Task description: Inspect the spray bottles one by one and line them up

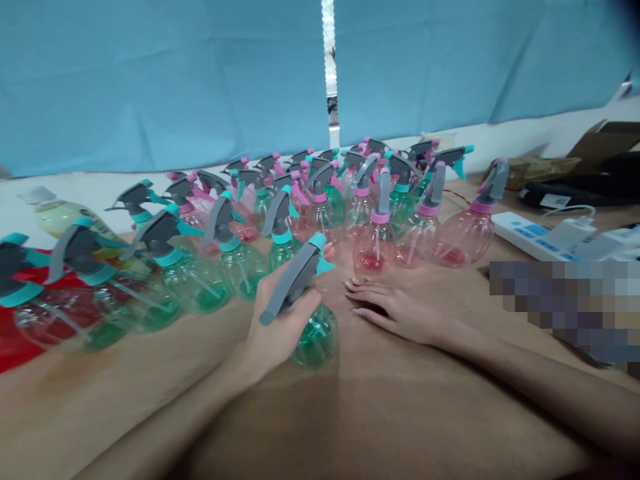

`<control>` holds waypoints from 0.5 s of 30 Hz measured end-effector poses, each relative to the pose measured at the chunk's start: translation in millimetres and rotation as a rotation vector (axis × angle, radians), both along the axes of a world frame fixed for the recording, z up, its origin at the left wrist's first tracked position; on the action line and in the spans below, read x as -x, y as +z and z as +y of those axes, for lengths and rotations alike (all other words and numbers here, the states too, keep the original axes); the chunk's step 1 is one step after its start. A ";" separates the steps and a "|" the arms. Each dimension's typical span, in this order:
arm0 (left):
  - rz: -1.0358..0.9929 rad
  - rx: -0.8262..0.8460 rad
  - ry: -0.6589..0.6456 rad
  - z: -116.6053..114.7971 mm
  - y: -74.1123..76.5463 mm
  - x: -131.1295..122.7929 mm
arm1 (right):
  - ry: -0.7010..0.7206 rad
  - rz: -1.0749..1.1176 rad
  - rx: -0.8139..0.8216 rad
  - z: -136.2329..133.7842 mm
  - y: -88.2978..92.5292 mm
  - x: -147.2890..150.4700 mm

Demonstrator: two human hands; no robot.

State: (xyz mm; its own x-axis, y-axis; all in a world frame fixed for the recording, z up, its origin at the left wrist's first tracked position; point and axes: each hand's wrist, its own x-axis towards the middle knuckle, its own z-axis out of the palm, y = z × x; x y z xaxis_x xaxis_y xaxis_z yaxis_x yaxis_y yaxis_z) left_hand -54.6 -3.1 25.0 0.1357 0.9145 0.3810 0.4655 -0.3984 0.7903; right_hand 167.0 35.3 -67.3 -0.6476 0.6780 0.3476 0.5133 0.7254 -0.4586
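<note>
My left hand (280, 320) is wrapped around the neck of a green spray bottle (316, 339) with a grey and turquoise trigger head. The bottle stands near the middle of the table, its lower body showing below my fingers. My right hand (395, 307) lies flat on the table to the right of it, fingers stretched out and holding nothing. Just beyond the right fingertips stands a pink spray bottle (374, 250) with a pink collar. Left of my left hand are more green spray bottles, the closest of them a green bottle (243, 267) with a turquoise collar.
Rows of pink and green spray bottles fill the back of the wooden table (400, 407). At right lie a white power strip (530, 235) with plugs and a black case (575, 193). A red sheet (15, 340) and a pale bottle (70, 217) are at left. Blue cloth (175, 80) hangs behind.
</note>
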 end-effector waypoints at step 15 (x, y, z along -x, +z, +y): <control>-0.052 0.013 -0.029 0.2 1.5 -2.1 | -0.003 -0.060 -0.017 0.0 1.7 0.5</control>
